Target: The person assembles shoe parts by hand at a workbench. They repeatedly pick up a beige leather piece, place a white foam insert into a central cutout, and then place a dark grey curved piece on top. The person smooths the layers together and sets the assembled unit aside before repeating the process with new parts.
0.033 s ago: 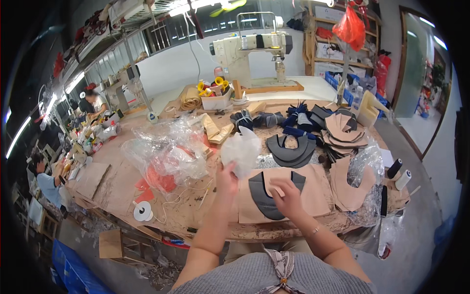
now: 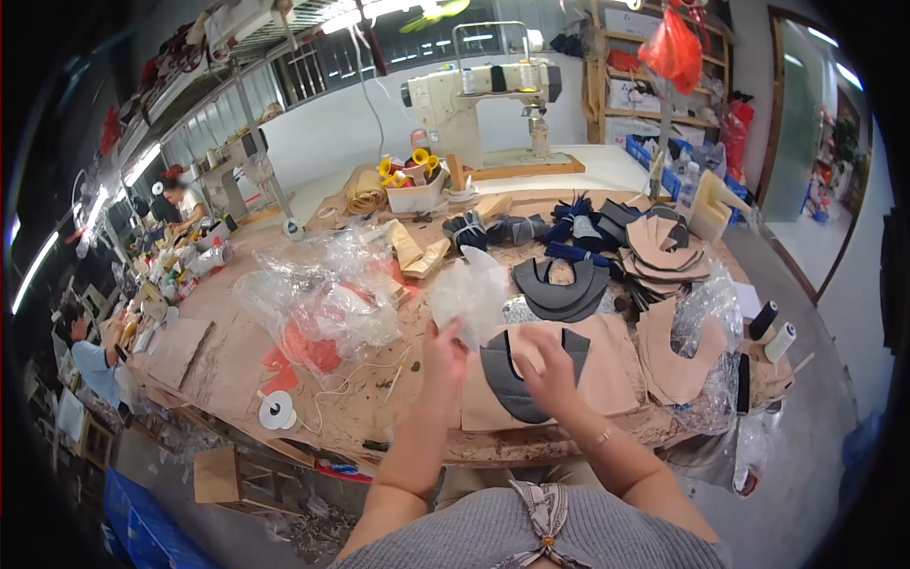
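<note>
My left hand (image 2: 445,349) is closed on the lower edge of a thin, whitish, see-through sheet (image 2: 470,289), raised over the table. Just to its right, my right hand (image 2: 552,368) hangs above a dark grey U-shaped fabric piece (image 2: 512,389), thumb apart from slightly blurred fingers and nothing visible in them. That grey piece lies on a flat tan sheet (image 2: 609,384) in front of me, its right part partly covered by my hand. More grey U-shaped pieces (image 2: 559,302) are stacked just behind.
Crumpled clear plastic (image 2: 327,284) lies left, near a white spool (image 2: 277,410). Tan U-shaped pieces (image 2: 664,346) and thread cones (image 2: 779,343) sit right. Dark bundles (image 2: 517,230) and a sewing machine (image 2: 483,104) stand farther back. Co-workers sit far left.
My left hand and the whitish sheet have shifted slightly right. My right hand has moved a little left, closer to the sheet.
</note>
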Demonstrator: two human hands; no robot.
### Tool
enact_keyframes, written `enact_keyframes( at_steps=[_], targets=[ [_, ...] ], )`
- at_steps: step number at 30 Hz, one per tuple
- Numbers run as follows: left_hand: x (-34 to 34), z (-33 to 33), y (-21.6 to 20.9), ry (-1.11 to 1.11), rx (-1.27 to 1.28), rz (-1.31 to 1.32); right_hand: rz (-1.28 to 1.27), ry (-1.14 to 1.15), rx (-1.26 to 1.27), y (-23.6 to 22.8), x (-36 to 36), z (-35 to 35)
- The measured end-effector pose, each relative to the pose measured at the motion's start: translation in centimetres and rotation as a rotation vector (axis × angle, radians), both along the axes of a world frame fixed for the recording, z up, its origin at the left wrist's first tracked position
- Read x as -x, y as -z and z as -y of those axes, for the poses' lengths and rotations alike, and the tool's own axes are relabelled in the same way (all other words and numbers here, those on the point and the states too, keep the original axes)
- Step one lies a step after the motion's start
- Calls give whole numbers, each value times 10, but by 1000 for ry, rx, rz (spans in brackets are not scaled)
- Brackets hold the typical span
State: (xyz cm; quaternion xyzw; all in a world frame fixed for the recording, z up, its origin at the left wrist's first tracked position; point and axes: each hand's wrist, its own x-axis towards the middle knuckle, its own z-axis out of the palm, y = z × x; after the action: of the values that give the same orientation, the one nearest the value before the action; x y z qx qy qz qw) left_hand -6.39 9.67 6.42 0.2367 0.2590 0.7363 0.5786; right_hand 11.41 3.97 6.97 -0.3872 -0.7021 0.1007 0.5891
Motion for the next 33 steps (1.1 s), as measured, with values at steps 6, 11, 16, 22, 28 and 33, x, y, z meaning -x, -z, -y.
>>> enact_keyframes(
  at_steps=[6, 11, 16, 22, 28, 33],
  targets=[
    [-9, 65, 22, 32, -84, -261, -631, -444, 625, -6, 28, -28],
    [30, 63, 23, -135, -119, -673, -572, -515, 670, 8, 30, -13],
    [39, 95, 16, -443, -204, -1108, -568, -550, 677, 10, 32, -1],
    [58, 97, 17, -748, -568, -1674, -525, -573, 695, 13, 33, 4],
    [67, 104, 21, -690, -215, -1637, -497, -576, 750, 16, 35, 9],
    [162, 129, 5, -1459, 77, -1952, -479, -652, 792, 11, 26, 14]
  ],
)
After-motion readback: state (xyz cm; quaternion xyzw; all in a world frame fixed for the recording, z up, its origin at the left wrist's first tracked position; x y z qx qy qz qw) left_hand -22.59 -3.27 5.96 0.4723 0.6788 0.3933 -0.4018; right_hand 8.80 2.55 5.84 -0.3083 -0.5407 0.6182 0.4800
